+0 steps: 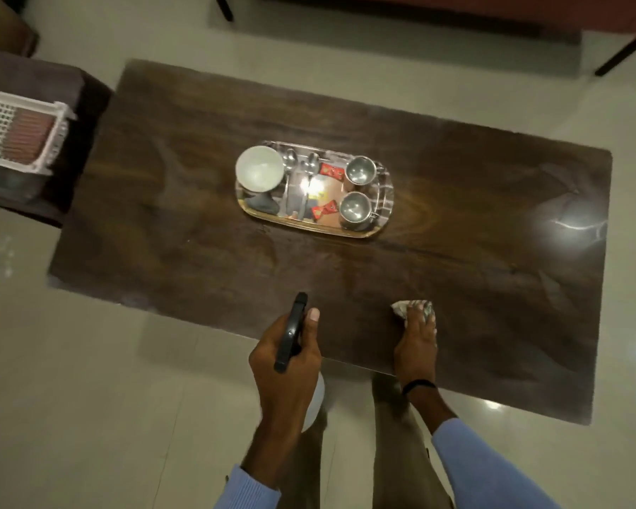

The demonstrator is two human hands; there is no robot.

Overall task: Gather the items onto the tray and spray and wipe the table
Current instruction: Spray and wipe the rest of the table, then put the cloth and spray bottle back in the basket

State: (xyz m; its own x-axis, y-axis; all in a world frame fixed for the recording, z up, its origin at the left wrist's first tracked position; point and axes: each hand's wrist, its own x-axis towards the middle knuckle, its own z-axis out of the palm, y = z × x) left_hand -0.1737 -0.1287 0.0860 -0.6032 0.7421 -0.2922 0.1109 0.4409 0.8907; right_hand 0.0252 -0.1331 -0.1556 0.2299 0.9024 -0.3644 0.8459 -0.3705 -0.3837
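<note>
- Two steel cups (360, 170), two spoons (291, 159), a white bowl (259, 169) and red sachets (330, 170) are sitting on the tray (314, 229).
- Tray is lying mid-surface (199, 233).
- Left hand (287, 358) is hovering in front of the tray at the near edge, fingers wrapping the spray bottle (291, 330).
- Right hand (417, 343), in front and right of the tray, is pressing a crumpled cloth (401, 308) down, fingers curling over it.
</note>
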